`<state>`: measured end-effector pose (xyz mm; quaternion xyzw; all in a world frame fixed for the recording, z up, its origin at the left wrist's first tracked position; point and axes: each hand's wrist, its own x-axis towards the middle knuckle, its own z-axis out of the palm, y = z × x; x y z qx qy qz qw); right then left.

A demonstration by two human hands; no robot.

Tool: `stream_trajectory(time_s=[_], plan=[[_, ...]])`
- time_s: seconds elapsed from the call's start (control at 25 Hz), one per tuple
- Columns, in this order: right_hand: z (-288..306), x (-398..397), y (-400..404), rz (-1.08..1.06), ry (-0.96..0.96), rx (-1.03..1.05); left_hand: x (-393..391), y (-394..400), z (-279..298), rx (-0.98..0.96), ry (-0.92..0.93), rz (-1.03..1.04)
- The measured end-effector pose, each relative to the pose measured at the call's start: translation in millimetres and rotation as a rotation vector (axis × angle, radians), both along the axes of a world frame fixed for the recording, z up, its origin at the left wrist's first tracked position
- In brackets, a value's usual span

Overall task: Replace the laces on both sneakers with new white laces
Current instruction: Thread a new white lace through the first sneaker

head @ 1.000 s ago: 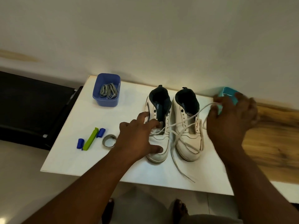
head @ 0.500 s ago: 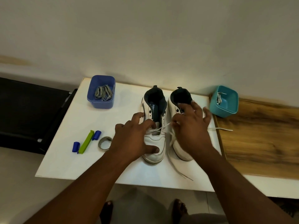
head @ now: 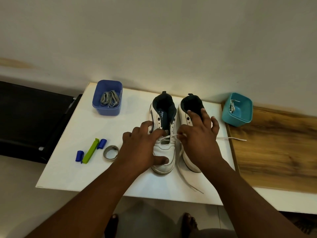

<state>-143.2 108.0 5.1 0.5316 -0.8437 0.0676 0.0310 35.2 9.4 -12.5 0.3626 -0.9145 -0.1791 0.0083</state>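
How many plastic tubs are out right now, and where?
2. The blue tub sits at the white table's far left and holds grey laces. The teal tub sits far right, beside the right sneaker, holding a white lace. None looks hidden.

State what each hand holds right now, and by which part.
The left hand grips the left sneaker over its toe and side. The right hand pinches the white lace near the lowest eyelets, between thumb and forefinger.

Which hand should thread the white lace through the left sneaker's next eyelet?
Probably the right hand: it already pinches the white lace beside the left sneaker, while the left hand grips that sneaker steady.
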Motion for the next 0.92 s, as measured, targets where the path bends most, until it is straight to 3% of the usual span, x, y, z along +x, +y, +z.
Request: stream_trajectory(time_s=[0.24,0.44,0.68,0.76,0.92], plan=[[6,-2,2,-0.101,0.023,-0.142,-1,4,6,-0.079,-0.021,0.008],[3,8,3,-0.021,-0.002,0.123,1,0,7,-0.105,-0.052,0.008],[0,10,3,0.012,-0.033,0.164,2,-2,9,-0.089,-0.063,0.022],[5,11,6,0.006,0.0,0.121,1,-2,11,-0.09,-0.066,0.026],[37,7,15,-0.096,0.202,0.237,2,-3,17,-0.113,-0.07,0.067]])
